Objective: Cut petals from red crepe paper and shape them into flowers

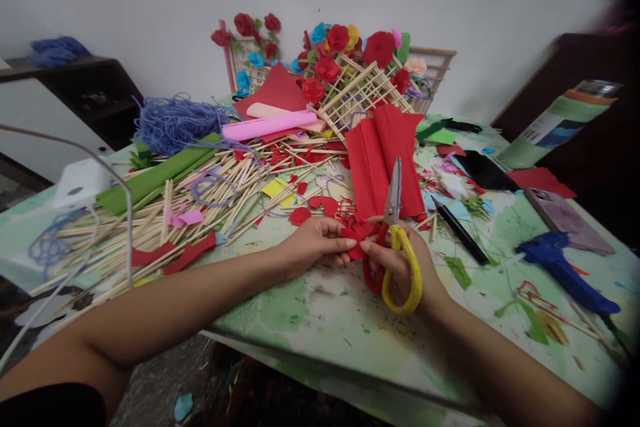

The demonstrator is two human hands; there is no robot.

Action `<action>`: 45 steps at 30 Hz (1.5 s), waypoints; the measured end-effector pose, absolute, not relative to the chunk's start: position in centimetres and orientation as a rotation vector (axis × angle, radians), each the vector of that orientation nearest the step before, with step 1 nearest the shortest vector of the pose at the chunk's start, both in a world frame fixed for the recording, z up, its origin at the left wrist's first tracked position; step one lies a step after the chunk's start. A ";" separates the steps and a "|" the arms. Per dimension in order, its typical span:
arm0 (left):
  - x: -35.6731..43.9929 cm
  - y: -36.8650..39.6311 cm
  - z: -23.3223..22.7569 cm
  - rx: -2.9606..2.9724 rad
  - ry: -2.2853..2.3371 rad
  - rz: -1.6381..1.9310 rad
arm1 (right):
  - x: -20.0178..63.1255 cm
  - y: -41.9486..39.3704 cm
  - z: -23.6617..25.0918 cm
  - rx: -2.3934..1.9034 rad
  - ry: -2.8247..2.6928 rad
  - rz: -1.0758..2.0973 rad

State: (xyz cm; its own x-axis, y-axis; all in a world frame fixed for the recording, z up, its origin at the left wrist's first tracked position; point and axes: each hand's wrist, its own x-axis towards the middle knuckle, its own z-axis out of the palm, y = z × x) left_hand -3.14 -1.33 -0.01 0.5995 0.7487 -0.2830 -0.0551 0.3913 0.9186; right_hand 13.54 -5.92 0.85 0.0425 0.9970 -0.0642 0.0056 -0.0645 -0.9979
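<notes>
White wall behind; cluttered green-patterned bench (325,310) below.
Left hand (313,243): fingers pinched on small red paper piece (356,240), held just above bench.
Right hand (400,267): fingers curled through yellow-handled scissors (399,240), blades closed, pointing up and away; thumb and forefinger also touching red paper piece.
Folded red paper sheet (383,153) just behind scissors.
Red scraps (315,203) near hands.
Wooden sticks (200,203) heaped left.
Blue glue gun (565,270), black marker (460,230), phone (567,217) right.
Paper flowers (340,53) on stick lattice at back.
</notes>
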 end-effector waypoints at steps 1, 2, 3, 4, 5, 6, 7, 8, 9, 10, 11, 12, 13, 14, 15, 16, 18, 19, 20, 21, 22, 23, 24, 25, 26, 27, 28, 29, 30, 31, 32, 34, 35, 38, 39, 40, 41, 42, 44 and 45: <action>-3.1 -1.4 0.0 1.054 0.786 0.588 | 13.6 -5.9 0.9 -1.300 -1.171 1.207; -3.1 -1.4 0.1 1.054 0.785 0.591 | 13.6 -5.9 1.0 -1.313 -1.189 1.194; -3.1 -1.4 0.1 1.055 0.784 0.594 | 13.6 -5.8 1.1 -1.320 -1.201 1.187; -3.1 -1.4 0.1 1.055 0.781 0.596 | 13.5 -5.8 1.1 -1.317 -1.205 1.184; -3.1 -1.4 0.2 1.056 0.777 0.596 | 13.5 -5.8 1.2 -1.310 -1.203 1.184; -3.1 -1.4 0.2 1.058 0.775 0.597 | 13.5 -5.8 1.2 -1.304 -1.198 1.188; -3.1 -1.4 0.2 1.066 0.775 0.598 | 13.5 -5.8 1.1 -1.301 -1.193 1.193; -3.2 -1.4 0.2 1.079 0.777 0.600 | 13.4 -5.8 1.0 -1.297 -1.187 1.199; -3.2 -1.4 0.2 1.094 0.782 0.603 | 13.4 -5.8 0.9 -1.293 -1.180 1.205; -3.2 -1.5 0.2 1.111 0.789 0.606 | 13.4 -5.8 0.8 -1.288 -1.174 1.212; -3.2 -1.5 0.1 1.130 0.796 0.609 | 13.4 -5.8 0.7 -1.283 -1.168 1.218; -3.2 -1.5 0.1 1.147 0.803 0.609 | 13.4 -5.9 0.6 -1.279 -1.162 1.223; -3.2 -1.6 0.2 1.159 0.812 0.606 | 13.4 -5.9 0.5 -1.276 -1.156 1.225; -3.2 -1.6 0.2 1.164 0.821 0.602 | 13.5 -5.9 0.5 -1.276 -1.153 1.227; -3.2 -1.6 0.3 1.165 0.828 0.600 | 13.5 -5.9 0.5 -1.277 -1.153 1.224; -3.2 -1.5 0.3 1.163 0.833 0.603 | 13.5 -5.9 0.6 -1.282 -1.157 1.215; -3.2 -1.2 0.5 1.168 0.850 0.610 | 13.8 -5.7 0.9 -1.313 -1.178 1.172; -3.3 -1.0 0.6 1.180 0.867 0.613 | 14.1 -5.5 1.1 -1.338 -1.196 1.139; -3.5 -0.8 0.7 1.198 0.891 0.613 | 14.5 -5.3 1.3 -1.369 -1.218 1.096; -3.8 -0.5 0.8 1.220 0.922 0.605 | 14.9 -5.1 1.4 -1.405 -1.246 1.042; -4.1 -0.3 0.8 1.241 0.958 0.608 | 15.5 -4.9 1.6 -1.446 -1.293 0.980; -4.6 -0.1 0.9 1.268 0.985 0.594 | 16.1 -4.8 1.7 -1.496 -1.353 0.897; -5.2 0.1 0.9 1.291 1.006 0.561 | 16.8 -4.7 1.8 -1.563 -1.438 0.800; -5.8 0.2 0.9 1.308 1.025 0.529 | 17.5 -4.8 1.8 -1.646 -1.544 0.685; -6.5 0.3 0.8 1.334 1.049 0.496 | 18.1 -5.0 1.8 -1.746 -1.639 0.556; -7.2 0.4 0.8 1.392 1.051 0.464 | 18.8 -5.3 1.8 -1.842 -1.724 0.440; -7.8 0.4 0.7 1.471 1.049 0.399 | 19.4 -5.7 1.7 -1.923 -1.786 0.338; -8.3 0.4 0.7 1.551 1.069 0.318 | 19.9 -6.2 1.7 -1.978 -1.831 0.260; -8.7 0.5 0.7 1.633 1.112 0.263 | 20.4 -6.7 1.5 -2.001 -1.871 0.207; -9.0 0.5 0.7 1.708 1.165 0.218 | 20.9 -7.2 1.4 -1.993 -1.911 0.168; -9.1 0.5 0.7 1.780 1.224 0.188 | 21.3 -7.6 1.2 -1.962 -1.961 0.139; -8.9 0.5 0.8 1.918 1.327 0.146 | 22.1 -8.2 0.9 -1.887 -2.066 0.093; -8.7 0.5 0.9 1.989 1.357 0.120 | 22.5 -8.3 0.7 -1.860 -2.111 0.079; -8.0 0.3 1.4 2.211 1.386 0.023 | 23.5 -8.5 0.4 -1.845 -2.181 0.106; -7.8 0.2 1.6 2.274 1.394 -0.010 | 23.8 -8.4 0.4 -1.846 -2.192 0.136; -7.7 0.1 1.7 2.324 1.408 -0.041 | 24.0 -8.3 0.3 -1.848 -2.200 0.169; -7.6 -0.1 1.9 2.360 1.426 -0.070 | 24.2 -8.3 0.3 -1.851 -2.206 0.203; -7.6 -0.3 2.1 2.383 1.444 -0.094 | 24.4 -8.2 0.4 -1.854 -2.210 0.234; -7.5 -0.7 2.3 2.411 1.472 -0.110 | 24.7 -8.0 0.5 -1.868 -2.216 0.271; -7.6 -0.9 2.3 2.418 1.482 -0.102 | 24.8 -8.0 0.7 -1.878 -2.230 0.260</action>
State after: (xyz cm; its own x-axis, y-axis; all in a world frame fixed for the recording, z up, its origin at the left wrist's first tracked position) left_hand -7.59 -0.85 2.31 0.4647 0.8587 -0.2162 0.8802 -0.4213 0.2185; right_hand 24.81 -7.99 0.69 -0.1634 0.9853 0.0495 0.9475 0.1707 -0.2704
